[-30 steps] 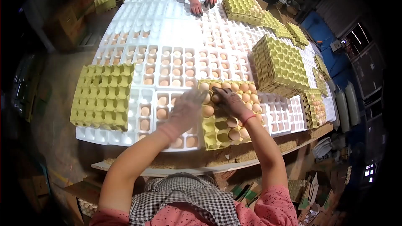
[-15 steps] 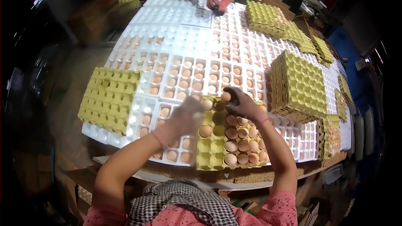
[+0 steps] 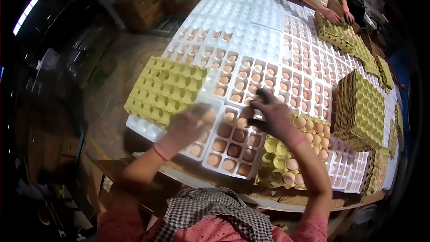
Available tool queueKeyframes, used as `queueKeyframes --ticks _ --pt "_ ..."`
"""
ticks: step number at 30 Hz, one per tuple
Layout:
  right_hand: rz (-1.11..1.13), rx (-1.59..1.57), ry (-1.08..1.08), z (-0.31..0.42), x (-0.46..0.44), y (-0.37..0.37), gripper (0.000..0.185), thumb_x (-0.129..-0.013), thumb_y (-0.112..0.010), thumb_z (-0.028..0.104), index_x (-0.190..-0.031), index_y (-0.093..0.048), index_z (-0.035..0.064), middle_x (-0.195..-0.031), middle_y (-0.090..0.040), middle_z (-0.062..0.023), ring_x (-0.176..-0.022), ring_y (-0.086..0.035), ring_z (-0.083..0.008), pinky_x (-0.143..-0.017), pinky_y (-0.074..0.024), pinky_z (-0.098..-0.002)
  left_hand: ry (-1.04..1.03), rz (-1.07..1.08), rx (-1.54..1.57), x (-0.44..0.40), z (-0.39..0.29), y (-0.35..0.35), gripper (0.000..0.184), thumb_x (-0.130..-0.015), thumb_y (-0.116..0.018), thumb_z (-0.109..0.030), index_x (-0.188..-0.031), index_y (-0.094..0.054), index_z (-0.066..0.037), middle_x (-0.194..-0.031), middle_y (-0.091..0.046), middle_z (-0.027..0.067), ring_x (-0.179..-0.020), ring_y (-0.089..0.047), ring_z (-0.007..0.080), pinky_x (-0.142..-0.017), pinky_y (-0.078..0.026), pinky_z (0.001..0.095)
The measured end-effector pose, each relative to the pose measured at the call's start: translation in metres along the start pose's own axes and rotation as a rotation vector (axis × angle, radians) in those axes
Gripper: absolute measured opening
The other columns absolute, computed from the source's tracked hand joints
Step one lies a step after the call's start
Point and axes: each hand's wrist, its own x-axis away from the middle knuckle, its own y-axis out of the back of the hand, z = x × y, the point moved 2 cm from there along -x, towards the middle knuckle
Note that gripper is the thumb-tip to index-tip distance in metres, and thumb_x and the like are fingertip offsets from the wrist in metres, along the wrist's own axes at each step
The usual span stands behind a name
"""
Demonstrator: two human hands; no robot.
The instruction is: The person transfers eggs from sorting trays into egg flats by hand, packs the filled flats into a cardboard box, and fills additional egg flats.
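Observation:
My left hand, gloved and blurred by motion, holds an egg at its fingertips above the left part of the white trays. Over the white egg tray in front of me is my right hand, its dark-tipped glove fingers curled around another egg. Most pockets of this white tray contain brown eggs. Partly under my right forearm lies a yellow-green pulp egg tray, with eggs on its right side and bare pockets on its left.
Yellow pulp trays lie at the left. A tall stack of pulp trays stands at the right. White foam trays cover the far table. Across it, a co-worker's hands touch a pulp tray with eggs.
The view has swung left. Both hands have moved from the pulp tray to above the white trays at its left, each with an egg. The co-worker's hands have shifted to a pulp tray.

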Motion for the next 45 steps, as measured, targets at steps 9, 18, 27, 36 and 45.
queueKeyframes --ticks 9,18,27,36,45 --pt "-0.244 -0.044 -0.243 0.026 -0.113 -0.123 0.028 -0.09 -0.058 0.026 -0.115 -0.062 0.0129 -0.09 -0.068 -0.0134 -0.084 -0.07 -0.0333 -0.069 -0.056 -0.0458 0.032 -0.142 0.431 -0.006 0.115 0.051 0.054 -0.082 -0.076 -0.015 -0.131 -0.055 -0.007 -0.125 -0.062 0.0132 -0.105 -0.066 0.0251 -0.086 -0.054 0.0351" --pt "-0.056 -0.089 -0.496 0.025 -0.162 -0.161 0.036 -0.092 -0.052 0.031 -0.12 -0.058 0.0097 -0.108 -0.067 -0.0186 -0.097 -0.066 -0.0387 -0.086 -0.0513 -0.0482 0.161 -0.59 0.139 0.009 0.316 0.101 0.041 -0.092 -0.068 -0.019 -0.128 -0.053 -0.006 -0.099 -0.06 0.0052 -0.084 -0.058 0.0126 -0.077 -0.048 0.0269" --pt "-0.573 0.011 -0.262 -0.032 -0.202 -0.216 0.029 -0.093 -0.056 0.019 -0.119 -0.061 0.0104 -0.106 -0.064 -0.0172 -0.098 -0.061 -0.0364 -0.085 -0.0497 -0.0473 0.564 -0.177 0.82 0.011 0.321 0.062 0.047 -0.086 -0.068 -0.004 -0.131 -0.055 -0.003 -0.114 -0.059 0.005 -0.095 -0.057 0.0134 -0.081 -0.049 0.0265" --pt "-0.051 -0.652 -0.704 0.108 -0.086 -0.184 0.073 -0.095 -0.061 0.039 -0.15 -0.028 0.0031 -0.124 -0.057 -0.0322 -0.12 -0.056 -0.0438 -0.1 -0.0445 -0.0469 0.581 -0.189 0.794 0.001 0.312 0.073 0.043 -0.09 -0.068 -0.013 -0.13 -0.055 -0.005 -0.105 -0.058 0.0047 -0.079 -0.055 0.0093 -0.066 -0.047 0.0246" --pt "-0.794 -0.447 -0.712 -0.091 0.041 0.067 0.056 -0.1 -0.051 0.024 -0.146 -0.037 -0.0037 -0.137 -0.053 -0.0163 -0.118 -0.056 -0.0218 -0.102 -0.044 -0.0311 0.166 -0.028 1.045 -0.115 0.138 0.045 0.042 -0.092 -0.065 -0.019 -0.129 -0.057 -0.003 -0.128 -0.057 0.0094 -0.096 -0.059 0.0148 -0.082 -0.052 0.0288"
